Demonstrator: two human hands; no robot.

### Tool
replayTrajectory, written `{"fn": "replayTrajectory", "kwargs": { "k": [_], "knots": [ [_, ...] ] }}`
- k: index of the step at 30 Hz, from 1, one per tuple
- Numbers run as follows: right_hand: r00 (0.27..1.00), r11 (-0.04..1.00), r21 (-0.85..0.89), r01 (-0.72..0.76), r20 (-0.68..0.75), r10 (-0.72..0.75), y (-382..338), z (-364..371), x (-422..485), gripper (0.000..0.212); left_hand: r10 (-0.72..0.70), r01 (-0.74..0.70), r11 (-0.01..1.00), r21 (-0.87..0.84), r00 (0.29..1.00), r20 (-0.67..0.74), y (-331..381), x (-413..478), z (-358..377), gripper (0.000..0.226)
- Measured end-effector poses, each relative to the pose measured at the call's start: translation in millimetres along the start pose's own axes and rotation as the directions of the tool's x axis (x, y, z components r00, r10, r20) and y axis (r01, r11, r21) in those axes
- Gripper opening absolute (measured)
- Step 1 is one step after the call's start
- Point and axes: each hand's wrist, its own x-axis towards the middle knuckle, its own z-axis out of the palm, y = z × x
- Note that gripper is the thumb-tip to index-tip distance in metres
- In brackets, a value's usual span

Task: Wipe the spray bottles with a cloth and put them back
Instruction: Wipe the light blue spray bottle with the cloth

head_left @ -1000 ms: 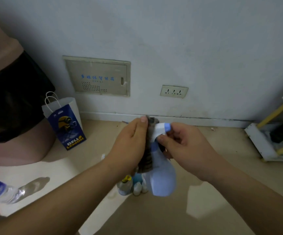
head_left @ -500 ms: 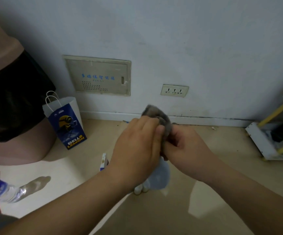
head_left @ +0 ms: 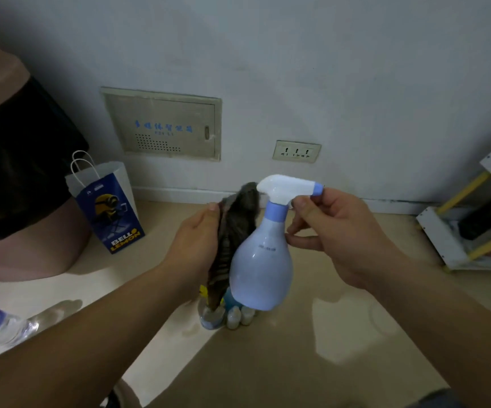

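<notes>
A pale blue spray bottle (head_left: 260,269) with a white trigger head hangs upright in the air at the middle of the head view. My right hand (head_left: 335,231) grips it at the trigger and neck. My left hand (head_left: 200,240) holds a grey cloth (head_left: 235,231) against the bottle's left side, reaching up to the back of the spray head. Below them, several small bottles (head_left: 226,316) stand together on the floor, partly hidden by the cloth and the spray bottle.
A blue paper bag (head_left: 108,207) stands by the wall at left, beside a large pink and black object (head_left: 17,178). A clear water bottle (head_left: 0,325) lies at the lower left. A white and yellow rack (head_left: 471,225) sits at right. The wall holds a socket (head_left: 296,151).
Half a second ago both hands and the cloth covered the spray head. The cloth has now slid down to the bottle's left side and the whole bottle shows, held upright.
</notes>
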Motion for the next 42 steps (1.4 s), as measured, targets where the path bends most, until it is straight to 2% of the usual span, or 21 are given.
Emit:
{"fn": "replayTrajectory", "kwargs": {
  "k": [2,5,6,8,10,11,13,14,15,16,18,20,22,25,28,31,33,34,37,39,42],
  "knots": [
    [1.000,1.000,0.023,-0.005,0.018,0.004,-2.2,-3.0,-0.4,0.020,-0.088,0.085,0.992,-0.092,0.996,-0.029,3.6,0.7,-1.9,0.042],
    [1.000,1.000,0.012,0.000,0.022,0.000,-2.7,-4.5,0.6,0.024,-0.051,0.043,0.991,-0.128,0.997,-0.063,12.0,-3.9,1.9,0.041],
    [1.000,1.000,0.002,0.005,0.007,-0.005,-2.5,-4.2,1.2,0.023,0.020,-0.025,0.998,-0.062,0.996,-0.082,14.3,-8.4,3.7,0.041],
    [1.000,0.999,-0.028,0.022,-0.019,-0.022,-2.3,-2.5,1.8,0.020,0.287,-0.284,0.956,0.081,0.957,-0.039,16.5,-19.7,6.4,0.044],
    [0.998,0.997,-0.063,0.032,-0.045,-0.035,0.5,-0.9,3.8,0.018,0.505,-0.517,0.844,0.141,0.855,0.116,14.2,-32.5,10.1,0.046],
    [0.997,0.996,-0.079,0.034,-0.063,-0.039,2.4,0.0,4.9,0.019,0.555,-0.596,0.780,0.192,0.800,0.228,10.0,-36.9,12.5,0.043],
    [0.992,0.988,-0.151,0.041,-0.115,-0.059,4.5,1.3,6.1,0.030,0.623,-0.738,0.574,0.355,0.675,0.396,-4.1,-35.5,18.0,0.033],
    [0.988,0.978,-0.202,0.043,-0.138,-0.072,6.4,1.8,6.3,0.040,0.653,-0.781,0.466,0.416,0.621,0.434,-12.0,-32.0,20.0,0.029],
    [0.986,0.971,-0.233,0.046,-0.146,-0.081,7.0,3.2,4.7,0.047,0.670,-0.789,0.413,0.455,0.602,0.435,-18.0,-28.2,21.6,0.028],
    [0.986,0.970,-0.236,0.050,-0.143,-0.086,8.2,4.9,3.2,0.050,0.684,-0.775,0.419,0.474,0.612,0.397,-21.1,-25.1,22.6,0.028],
    [0.988,0.979,-0.196,0.063,-0.124,-0.088,9.6,10.2,1.0,0.051,0.670,-0.708,0.547,0.446,0.690,0.275,-19.8,-21.8,22.6,0.033],
    [0.991,0.990,-0.113,0.089,-0.088,-0.099,9.4,13.7,0.3,0.039,0.603,-0.613,0.703,0.360,0.782,0.154,-15.8,-22.1,23.0,0.035],
    [0.996,0.998,0.018,0.068,-0.059,-0.067,6.1,16.1,-2.5,0.024,0.579,-0.584,0.730,0.355,0.804,0.131,-10.3,-29.3,26.4,0.036],
    [0.997,0.998,0.049,0.048,-0.060,-0.045,8.5,14.6,-2.3,0.023,0.598,-0.631,0.590,0.503,0.760,0.252,-11.9,-51.1,34.3,0.049],
    [0.994,1.000,0.002,0.013,-0.111,-0.013,15.9,12.2,1.4,0.022,0.572,-0.652,0.399,0.644,0.726,0.381,-25.3,-67.5,39.3,0.045],
    [0.988,0.997,-0.080,-0.003,-0.154,-0.009,17.7,8.4,4.8,0.028,0.598,-0.750,0.356,0.557,0.641,0.481,-33.3,-65.7,35.0,0.037],
    [0.986,0.995,-0.102,-0.017,-0.169,-0.001,16.7,4.7,7.9,0.030,0.659,-0.807,0.429,0.406,0.586,0.472,-31.9,-57.2,33.3,0.036],
    [0.987,0.995,-0.095,-0.021,-0.159,0.006,16.4,3.9,8.8,0.027,0.682,-0.795,0.503,0.340,0.606,0.409,-30.0,-51.4,33.1,0.036],
    [0.994,0.999,-0.016,-0.039,-0.105,0.037,16.4,8.8,6.2,0.020,0.642,-0.641,0.697,0.322,0.758,0.117,-24.3,-33.4,33.3,0.019],
    [0.996,0.999,0.016,-0.033,-0.083,0.034,16.3,14.7,1.9,0.019,0.537,-0.505,0.804,0.315,0.843,-0.017,-23.9,-23.0,33.6,0.031],
    [0.996,0.998,0.055,-0.021,-0.081,0.025,17.1,20.9,-0.8,0.023,0.442,-0.426,0.850,0.311,0.897,0.022,-22.4,-26.8,36.1,0.058]
  ]
}}
